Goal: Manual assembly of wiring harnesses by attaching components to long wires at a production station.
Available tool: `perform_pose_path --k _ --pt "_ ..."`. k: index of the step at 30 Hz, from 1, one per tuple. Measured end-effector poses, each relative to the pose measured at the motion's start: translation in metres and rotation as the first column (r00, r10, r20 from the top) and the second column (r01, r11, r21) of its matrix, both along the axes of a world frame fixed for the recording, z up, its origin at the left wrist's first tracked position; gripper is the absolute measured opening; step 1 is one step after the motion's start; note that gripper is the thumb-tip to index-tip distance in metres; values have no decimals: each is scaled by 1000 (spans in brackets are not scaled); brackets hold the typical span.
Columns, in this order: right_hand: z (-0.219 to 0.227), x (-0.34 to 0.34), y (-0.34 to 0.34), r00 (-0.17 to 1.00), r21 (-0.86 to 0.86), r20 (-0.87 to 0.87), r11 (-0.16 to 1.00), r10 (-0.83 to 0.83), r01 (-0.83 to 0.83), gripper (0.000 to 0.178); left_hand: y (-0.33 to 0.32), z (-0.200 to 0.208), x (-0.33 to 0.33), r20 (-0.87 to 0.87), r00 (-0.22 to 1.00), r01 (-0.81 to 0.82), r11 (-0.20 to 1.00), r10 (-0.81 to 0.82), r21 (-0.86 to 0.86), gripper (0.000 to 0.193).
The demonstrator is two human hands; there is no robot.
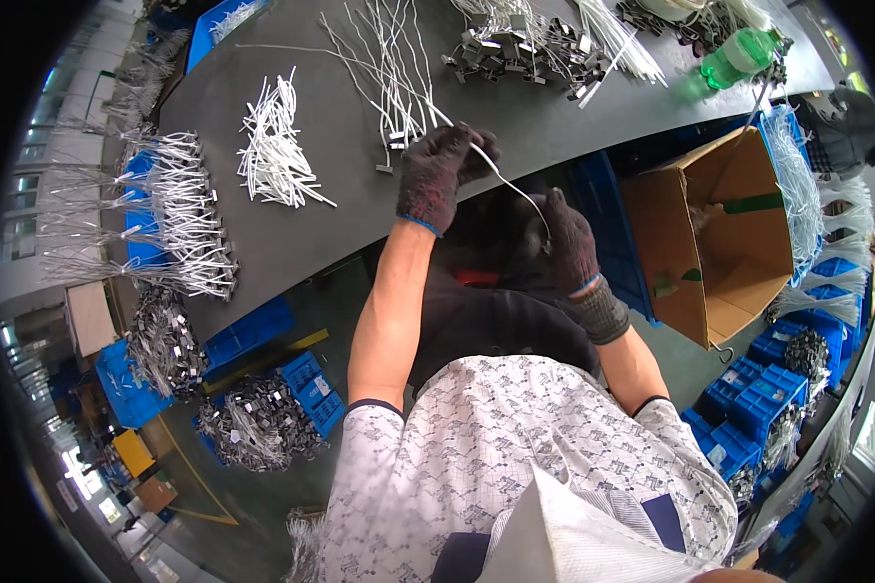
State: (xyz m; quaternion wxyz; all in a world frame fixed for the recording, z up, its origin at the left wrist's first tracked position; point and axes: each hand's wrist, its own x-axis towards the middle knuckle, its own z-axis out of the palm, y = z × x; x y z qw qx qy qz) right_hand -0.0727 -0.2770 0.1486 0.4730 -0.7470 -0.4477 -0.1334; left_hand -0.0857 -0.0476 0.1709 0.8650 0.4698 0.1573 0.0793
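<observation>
My left hand (442, 175), in a dark knitted glove, is closed at the near edge of the grey table. It pinches a thin wire with a white sleeve (486, 158) on part of it. The wire curves down to my right hand (569, 238), gloved too, whose fingers are closed around its other end. What sits at that end is mostly hidden and blurred. Just beyond my left hand lie several loose white wires (389, 73) with small metal pieces at their near ends. To the left is a pile of short white tubes (277, 146).
Metal clips (530, 53) and a green bottle (744, 58) stand on the table (331, 223). At the left edge, wire bundles (190, 214) hang over. A cardboard box (661, 238) stands at my right, with blue crates (758, 394) below. Another crate (311, 389) with metal parts sits lower left.
</observation>
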Motion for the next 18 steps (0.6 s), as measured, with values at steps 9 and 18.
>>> perform_pose_path --k 9,18 --pt "-20 8 5 979 -2 -197 998 62 -63 82 -46 -9 -16 17 998 49 941 -58 335 28" --pt "-9 9 -1 916 -74 -401 997 -29 -1 84 -74 -8 -18 -77 983 184 911 -167 368 23"
